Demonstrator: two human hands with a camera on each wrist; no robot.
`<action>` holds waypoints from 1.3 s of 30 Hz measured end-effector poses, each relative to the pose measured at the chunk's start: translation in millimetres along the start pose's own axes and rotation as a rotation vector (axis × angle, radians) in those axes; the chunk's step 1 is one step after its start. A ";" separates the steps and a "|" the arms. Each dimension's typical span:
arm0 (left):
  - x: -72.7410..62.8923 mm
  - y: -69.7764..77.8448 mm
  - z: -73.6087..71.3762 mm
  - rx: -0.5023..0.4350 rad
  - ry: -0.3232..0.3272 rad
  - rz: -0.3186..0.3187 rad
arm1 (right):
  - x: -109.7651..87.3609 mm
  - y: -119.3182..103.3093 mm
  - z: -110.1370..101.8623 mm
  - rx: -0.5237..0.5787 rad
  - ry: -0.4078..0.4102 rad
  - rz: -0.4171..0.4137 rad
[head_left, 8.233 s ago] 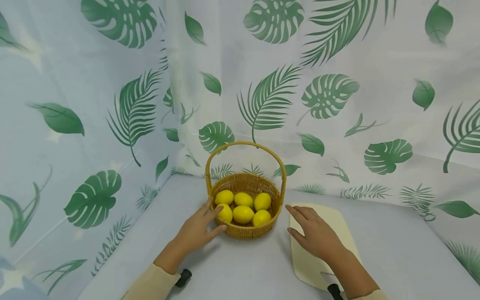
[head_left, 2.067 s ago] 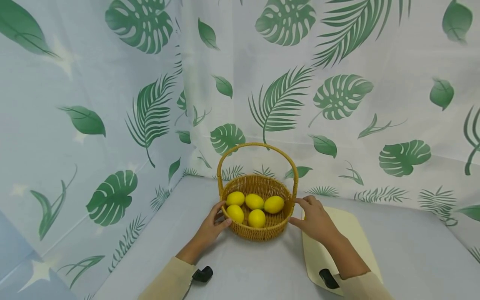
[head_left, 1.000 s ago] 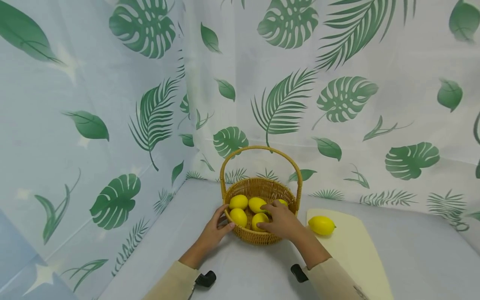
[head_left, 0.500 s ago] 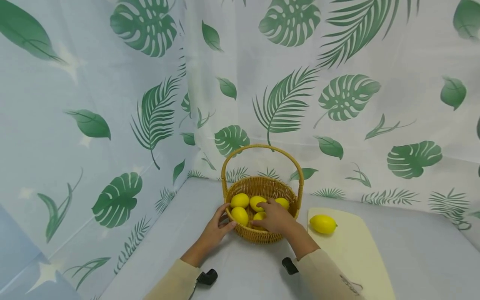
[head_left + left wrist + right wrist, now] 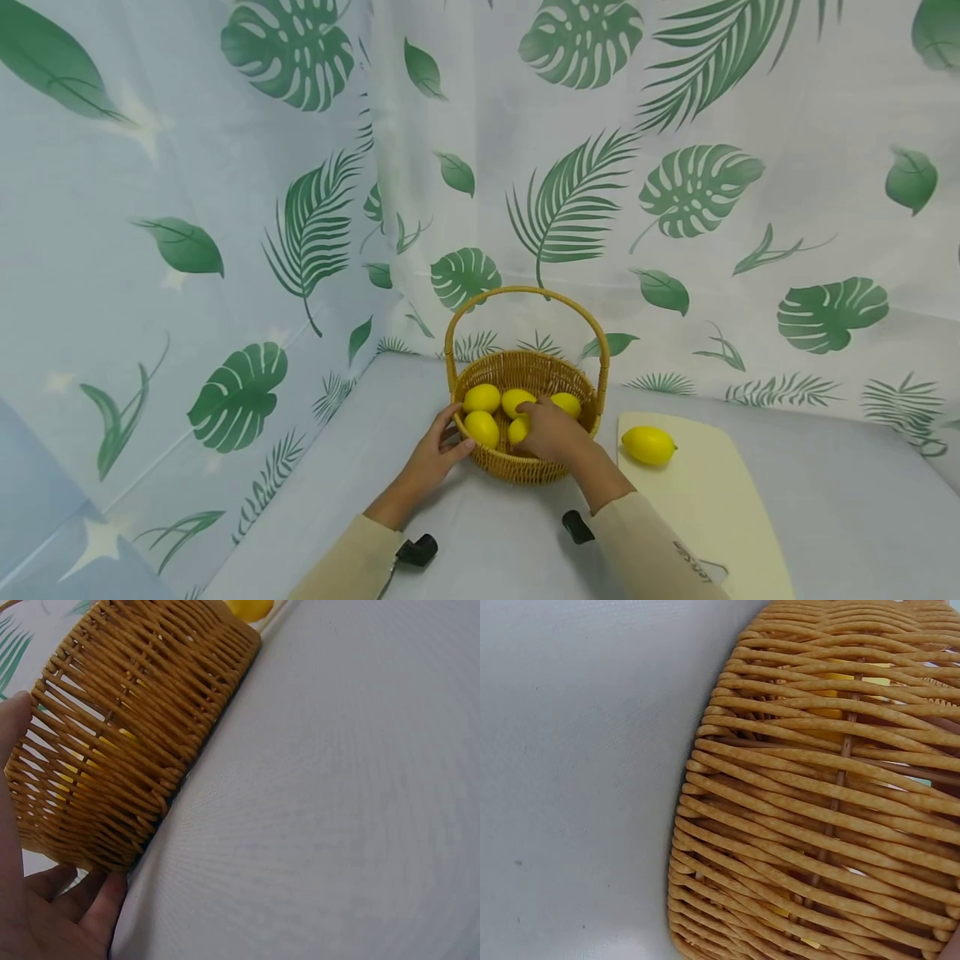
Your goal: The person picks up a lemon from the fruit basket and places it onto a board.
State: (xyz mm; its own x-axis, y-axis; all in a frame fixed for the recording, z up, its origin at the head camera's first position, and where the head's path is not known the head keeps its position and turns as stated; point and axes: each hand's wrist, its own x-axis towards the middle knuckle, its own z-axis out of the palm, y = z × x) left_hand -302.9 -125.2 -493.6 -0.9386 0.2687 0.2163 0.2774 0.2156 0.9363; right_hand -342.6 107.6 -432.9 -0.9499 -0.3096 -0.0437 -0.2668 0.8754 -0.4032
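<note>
A brown wicker basket with a tall arched handle stands upright on the table, several yellow lemons inside it. My left hand holds its left side, thumb at the front and fingers around the wall; the left wrist view shows the fingertips low against the weave. My right hand reaches over the front rim, with thumb and fingers curled around a front lemon, which it partly hides. In the right wrist view, the basket wall covers most of that hand.
Right of the basket lies a cream cutting board, bearing a single lemon near its far left corner. Leaf-printed cloth walls in the table at the back and left. The basket handle arches above the right hand's workspace.
One lemon has gone from the basket onto the cutting board. My right hand has moved left from over the board into the basket, its fingers closing around another lemon. The left hand stays at the basket.
</note>
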 end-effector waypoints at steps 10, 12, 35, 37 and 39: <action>5.8 -19.7 0.9 0.020 0.030 0.014 | -1.1 -0.4 -1.4 0.028 -0.013 -0.014; 6.1 -19.1 1.2 0.021 0.030 0.016 | -1.1 -0.1 -1.4 0.025 -0.016 -0.016; 6.8 -19.9 1.7 0.037 0.040 0.004 | -3.0 0.4 -6.1 0.018 -0.033 -0.087; 5.2 -16.3 1.5 0.038 0.035 0.002 | -4.0 0.4 -6.3 0.008 -0.037 -0.101; 1.9 -6.2 0.9 0.038 0.023 -0.006 | -5.2 0.1 -7.3 -0.006 -0.032 -0.112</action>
State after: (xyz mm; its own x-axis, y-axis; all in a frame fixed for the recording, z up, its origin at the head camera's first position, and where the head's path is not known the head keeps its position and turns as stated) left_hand -306.3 -125.1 -499.3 -0.9445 0.2461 0.2175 0.2791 0.2523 0.9265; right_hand -338.9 112.1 -426.0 -0.9084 -0.4172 -0.0279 -0.3720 0.8367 -0.4019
